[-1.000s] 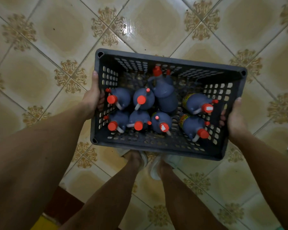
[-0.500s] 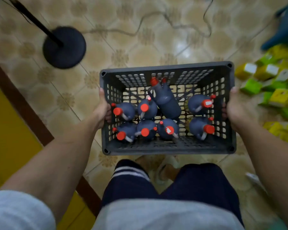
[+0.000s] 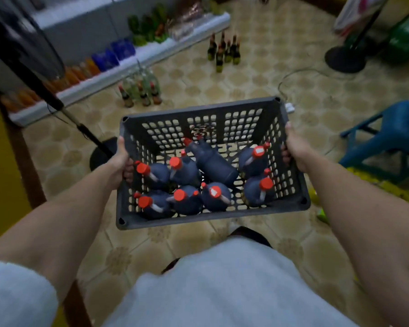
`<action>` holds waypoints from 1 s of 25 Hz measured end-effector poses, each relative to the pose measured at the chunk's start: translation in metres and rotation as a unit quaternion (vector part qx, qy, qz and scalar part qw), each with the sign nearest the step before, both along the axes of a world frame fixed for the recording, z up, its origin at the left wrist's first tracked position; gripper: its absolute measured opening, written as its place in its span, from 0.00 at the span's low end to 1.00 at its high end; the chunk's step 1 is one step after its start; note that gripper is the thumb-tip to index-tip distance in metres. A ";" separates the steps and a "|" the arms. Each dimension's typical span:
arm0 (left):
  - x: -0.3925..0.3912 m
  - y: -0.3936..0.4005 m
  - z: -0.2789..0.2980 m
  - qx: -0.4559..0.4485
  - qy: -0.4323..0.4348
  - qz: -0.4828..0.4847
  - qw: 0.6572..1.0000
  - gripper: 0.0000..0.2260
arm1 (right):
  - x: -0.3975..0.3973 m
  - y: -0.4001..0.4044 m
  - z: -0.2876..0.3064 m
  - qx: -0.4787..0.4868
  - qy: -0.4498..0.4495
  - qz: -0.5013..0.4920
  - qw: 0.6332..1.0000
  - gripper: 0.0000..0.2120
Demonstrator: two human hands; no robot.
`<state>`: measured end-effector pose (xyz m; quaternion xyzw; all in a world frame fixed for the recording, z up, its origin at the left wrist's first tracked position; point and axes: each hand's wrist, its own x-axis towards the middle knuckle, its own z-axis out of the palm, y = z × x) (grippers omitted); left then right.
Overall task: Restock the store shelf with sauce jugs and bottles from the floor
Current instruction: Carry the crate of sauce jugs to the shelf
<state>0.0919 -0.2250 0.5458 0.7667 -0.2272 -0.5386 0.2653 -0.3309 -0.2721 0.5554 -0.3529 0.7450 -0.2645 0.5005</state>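
Grey plastic crate (image 3: 208,116) with perforated walls, seen from above, carried in front of a person in a white shirt. The left hand (image 3: 121,161) grips the crate's left wall, thumb up along the outside and fingers curled in through the holes. The right hand (image 3: 295,149) grips the right wall the same way, thumb over the rim. Each grip is clamped on the crate.

Inside the crate are dark sauce jugs (image 3: 187,199) with red caps. Seven stand upright: two pairs at the left, one in the near middle, two stacked near and far along the right wall. An eighth jug (image 3: 213,161) lies tilted on its side across the middle, its cap pointing to the far left.

Beyond the crate, on the patterned tile floor (image 3: 246,74), a cluster of small bottles (image 3: 139,90) with red caps stands just beside a low white shelf (image 3: 118,69) that runs along the far left. The shelf holds blurred orange, blue and green packages. A second group of dark bottles (image 3: 224,50) stands further off on the floor. A black fan stand (image 3: 64,112) leans across the left side, and another round stand base (image 3: 345,59) sits at the far right. A blue plastic stool (image 3: 392,135) is at the right.
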 end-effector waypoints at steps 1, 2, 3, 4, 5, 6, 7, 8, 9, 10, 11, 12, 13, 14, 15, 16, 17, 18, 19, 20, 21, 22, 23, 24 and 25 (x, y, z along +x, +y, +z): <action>-0.005 -0.016 0.007 0.004 0.001 0.006 1.000 0.33 | -0.005 -0.022 0.000 0.006 -0.008 0.018 1.000 0.30; -0.011 -0.031 0.015 0.003 0.006 0.015 1.000 0.33 | -0.011 -0.046 0.003 0.011 -0.011 0.033 0.999 0.31; -0.017 -0.045 0.021 -0.003 0.010 0.023 1.000 0.33 | -0.017 -0.068 0.008 0.012 -0.011 0.037 0.999 0.32; -0.023 -0.062 0.026 -0.007 0.014 0.030 0.999 0.33 | -0.023 -0.093 0.011 0.008 -0.008 0.034 0.999 0.32; -0.029 -0.080 0.031 -0.007 0.014 0.037 0.999 0.33 | -0.026 -0.119 0.016 0.001 -0.005 0.034 0.999 0.31; -0.034 -0.095 0.035 -0.004 0.013 0.041 0.999 0.33 | -0.028 -0.142 0.021 -0.001 0.002 0.038 0.999 0.31; -0.039 -0.112 0.039 0.000 0.012 0.052 0.999 0.33 | -0.026 -0.166 0.029 0.001 0.008 0.048 0.999 0.31; -0.042 -0.129 0.039 0.002 0.013 0.062 0.998 0.33 | -0.024 -0.189 0.033 0.004 0.015 0.055 0.998 0.31; -0.043 -0.147 0.034 0.002 0.013 0.069 0.998 0.33 | -0.023 -0.212 0.035 0.003 0.021 0.057 0.998 0.31; -0.042 -0.167 0.029 0.006 0.015 0.076 0.997 0.32 | -0.022 -0.236 0.034 0.003 0.027 0.057 0.998 0.31; -0.042 -0.188 0.023 0.015 0.017 0.077 0.997 0.32 | -0.022 -0.258 0.031 0.007 0.033 0.051 0.998 0.31; -0.040 -0.214 0.017 0.024 0.020 0.078 0.996 0.32 | -0.020 -0.283 0.024 0.012 0.037 0.045 0.998 0.31; -0.037 -0.238 0.010 0.032 0.023 0.079 0.996 0.32 | -0.018 -0.306 0.016 0.020 0.039 0.041 0.998 0.31; -0.033 -0.263 0.001 0.036 0.023 0.073 0.996 0.32 | -0.016 -0.326 0.006 0.031 0.039 0.039 0.998 0.30; -0.029 -0.291 -0.007 0.037 0.026 0.067 0.997 0.32 | -0.013 -0.350 -0.003 0.042 0.037 0.040 0.998 0.30; -0.024 -0.318 -0.013 0.042 0.029 0.060 0.997 0.32 | -0.012 -0.373 -0.010 0.049 0.034 0.035 0.998 0.30; -0.019 -0.352 -0.019 0.053 0.030 0.051 0.997 0.32 | -0.008 -0.402 -0.017 0.060 0.037 0.026 0.997 0.31; -0.016 -0.377 -0.020 0.063 0.029 0.044 0.997 0.32 | -0.003 -0.423 -0.020 0.069 0.042 0.021 0.997 0.31; -0.015 -0.394 -0.019 0.060 0.028 0.036 0.997 0.32 | 0.001 -0.440 -0.019 0.070 0.044 0.021 0.996 0.32; -0.010 -0.421 -0.021 0.052 0.034 0.032 0.998 0.32 | 0.005 -0.469 -0.020 0.070 0.043 0.021 0.996 0.32; -0.007 -0.448 -0.020 0.049 0.035 0.034 0.998 0.32 | 0.007 -0.496 -0.022 0.067 0.043 0.015 0.997 0.33; -0.004 -0.479 -0.016 0.053 0.034 0.035 0.997 0.32 | 0.009 -0.525 -0.023 0.066 0.043 0.010 0.997 0.34; -0.003 -0.506 -0.012 0.053 0.030 0.031 0.998 0.32 | 0.010 -0.553 -0.025 0.066 0.040 0.009 0.997 0.34; -0.001 -0.534 -0.007 0.049 0.026 0.030 0.998 0.32 | 0.011 -0.582 -0.027 0.063 0.038 0.008 0.997 0.34; 0.001 -0.563 -0.004 0.043 0.025 0.032 0.998 0.32 | 0.012 -0.613 -0.028 0.061 0.037 0.008 0.997 0.35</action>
